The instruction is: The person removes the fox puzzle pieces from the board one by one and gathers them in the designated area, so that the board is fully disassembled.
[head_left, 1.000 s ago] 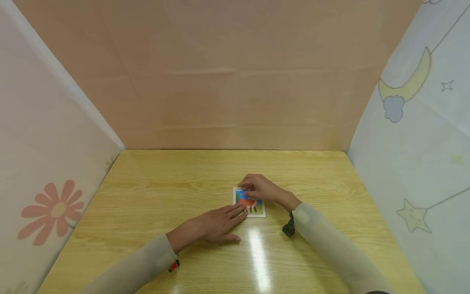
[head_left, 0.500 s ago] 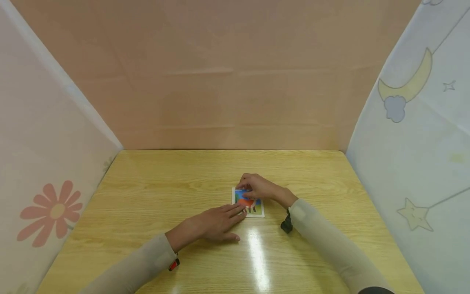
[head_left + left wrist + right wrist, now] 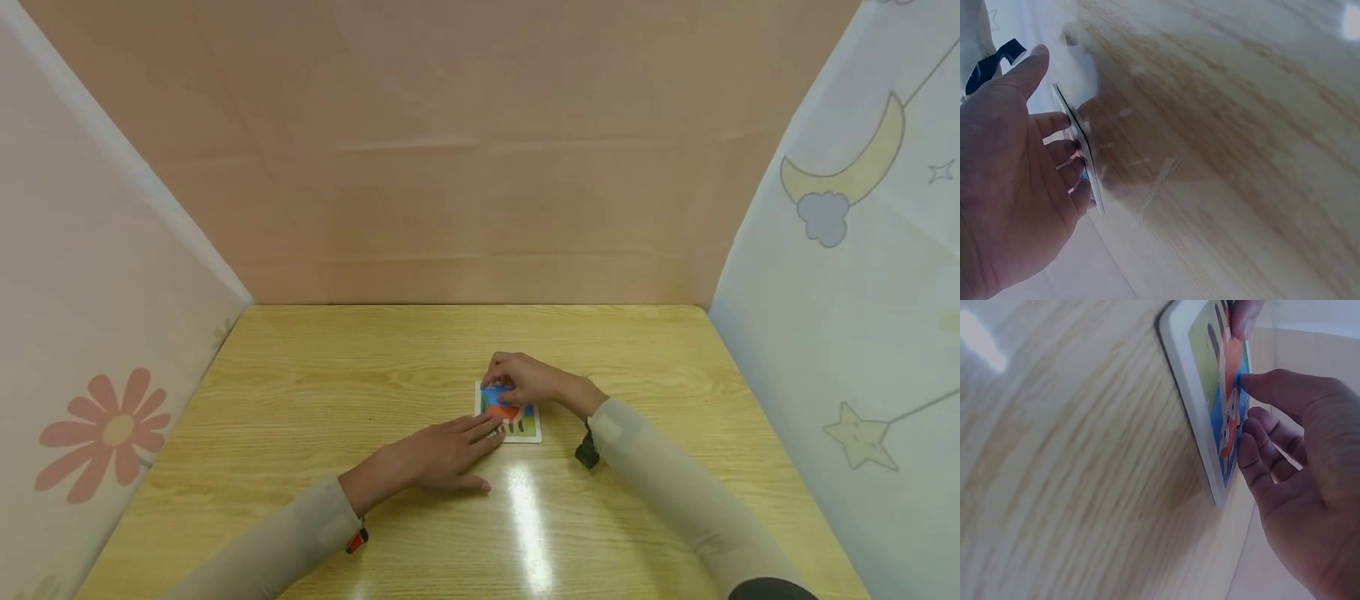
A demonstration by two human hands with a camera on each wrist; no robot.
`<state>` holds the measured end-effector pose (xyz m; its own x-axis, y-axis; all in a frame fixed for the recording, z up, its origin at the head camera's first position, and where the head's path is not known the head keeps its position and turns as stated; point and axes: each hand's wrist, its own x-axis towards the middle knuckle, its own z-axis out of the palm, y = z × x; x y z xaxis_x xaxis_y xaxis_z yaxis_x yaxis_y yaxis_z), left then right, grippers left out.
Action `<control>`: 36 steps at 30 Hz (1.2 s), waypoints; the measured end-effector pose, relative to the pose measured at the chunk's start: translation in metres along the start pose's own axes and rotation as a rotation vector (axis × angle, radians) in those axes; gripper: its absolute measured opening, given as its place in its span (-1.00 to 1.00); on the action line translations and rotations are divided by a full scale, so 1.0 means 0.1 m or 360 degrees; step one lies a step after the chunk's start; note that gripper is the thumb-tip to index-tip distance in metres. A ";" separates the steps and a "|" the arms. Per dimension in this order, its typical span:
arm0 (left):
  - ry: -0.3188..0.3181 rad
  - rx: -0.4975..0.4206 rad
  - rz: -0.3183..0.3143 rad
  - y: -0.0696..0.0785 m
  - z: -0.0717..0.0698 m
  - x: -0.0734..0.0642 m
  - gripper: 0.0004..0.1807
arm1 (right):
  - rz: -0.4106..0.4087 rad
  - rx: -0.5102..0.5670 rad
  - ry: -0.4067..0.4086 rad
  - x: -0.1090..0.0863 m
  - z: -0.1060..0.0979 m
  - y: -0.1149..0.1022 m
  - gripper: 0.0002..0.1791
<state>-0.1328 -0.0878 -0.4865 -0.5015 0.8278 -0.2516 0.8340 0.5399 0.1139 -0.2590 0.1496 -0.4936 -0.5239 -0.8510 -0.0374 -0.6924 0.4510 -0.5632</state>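
A small, thin picture puzzle board [image 3: 529, 432] with a white frame lies flat on the table. Its picture has an orange animal, blue sky and green ground. From the lower left, my left hand [image 3: 442, 454] lays nearly straight fingertips on the picture, thumb spread to the side; the left wrist view has this hand [image 3: 1029, 169] along the board's edge [image 3: 1088, 150]. My right hand [image 3: 534, 382] bends over the far side. In the right wrist view its thumb presses on the picture [image 3: 1213, 394], with curled fingers [image 3: 1263, 447] close by at the far edge.
The wood-grain table [image 3: 337, 358] runs back to a plain tan backdrop [image 3: 480, 208]. A light panel with a flower [image 3: 116, 429] stands at the left. Another with a moon and stars [image 3: 862, 442] closes the right side. Dark straps sit at both wrists.
Both hands stay at the puzzle board, which keeps its place. The right hand's fingertips have bent slightly down and left at the far edge. The head view shifts a little.
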 end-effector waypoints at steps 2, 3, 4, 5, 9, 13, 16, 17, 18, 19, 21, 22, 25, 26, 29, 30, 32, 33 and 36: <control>0.0005 -0.0002 -0.0004 0.00 0.00 0.00 -0.08 | -0.0009 -0.0019 -0.0016 0.01 -0.02 -0.02 -0.66; 0.0002 -0.0002 -0.0009 0.00 0.00 0.00 -0.08 | -0.0010 -0.0026 -0.0025 0.01 -0.02 -0.03 -0.65; -0.0001 -0.0001 -0.0013 0.00 0.00 0.00 -0.08 | -0.0021 -0.0039 -0.0032 0.02 -0.03 -0.03 -0.65; -0.0006 0.0003 -0.0018 0.01 0.00 0.00 -0.08 | -0.0023 -0.0048 -0.0039 0.02 -0.03 -0.04 -0.65; -0.0013 0.0005 -0.0025 0.01 -0.01 0.00 -0.08 | -0.0053 -0.0089 -0.0060 0.04 -0.05 -0.05 -0.66; -0.0008 -0.0005 -0.0021 0.01 -0.01 -0.01 -0.08 | -0.0063 -0.0088 -0.0076 0.05 -0.06 -0.05 -0.66; -0.0011 -0.0008 -0.0021 0.01 -0.01 -0.01 -0.08 | -0.0049 -0.0061 -0.0082 0.07 -0.06 -0.04 -0.65; -0.0011 -0.0009 -0.0022 0.01 -0.01 -0.01 -0.09 | -0.0045 -0.0052 -0.0082 0.07 -0.06 -0.03 -0.65; -0.0011 -0.0012 -0.0021 0.00 -0.01 -0.01 -0.09 | -0.0041 -0.0042 -0.0081 0.07 -0.06 -0.02 -0.65; -0.0014 -0.0016 -0.0022 0.00 -0.01 0.00 -0.09 | -0.0036 -0.0033 -0.0079 0.07 -0.06 -0.02 -0.64; -0.0015 -0.0024 -0.0021 0.00 -0.01 0.00 -0.09 | -0.0036 -0.0015 -0.0074 0.08 -0.05 0.00 -0.64; -0.0014 -0.0027 -0.0020 0.00 -0.01 0.00 -0.09 | -0.0035 -0.0011 -0.0073 0.08 -0.05 0.00 -0.64; -0.0016 -0.0021 -0.0018 0.00 -0.01 0.01 -0.08 | -0.0033 0.0005 -0.0068 0.08 -0.05 0.00 -0.65; -0.0017 -0.0018 -0.0015 0.00 -0.01 0.01 -0.08 | -0.0033 0.0016 -0.0069 0.09 -0.05 0.00 -0.65; -0.0024 -0.0016 -0.0017 0.00 -0.01 0.02 -0.07 | -0.0021 0.0044 -0.0064 0.08 -0.04 -0.01 -0.65; -0.0028 -0.0020 -0.0020 0.00 -0.01 0.02 -0.07 | -0.0015 0.0054 -0.0060 0.08 -0.04 -0.01 -0.65; -0.0035 -0.0021 -0.0022 0.01 -0.01 0.03 -0.06 | -0.0005 0.0072 -0.0050 0.08 -0.04 0.00 -0.65; -0.0041 -0.0023 -0.0026 0.01 -0.01 0.03 -0.06 | 0.0000 0.0076 -0.0042 0.08 -0.03 0.00 -0.65; -0.0052 -0.0020 -0.0033 0.01 -0.02 0.03 -0.06 | 0.0018 0.0094 -0.0023 0.07 -0.02 0.00 -0.65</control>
<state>-0.1337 -0.0843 -0.4853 -0.5105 0.8112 -0.2852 0.8206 0.5587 0.1205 -0.2640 0.1438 -0.4927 -0.5242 -0.8497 -0.0559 -0.6555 0.4445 -0.6105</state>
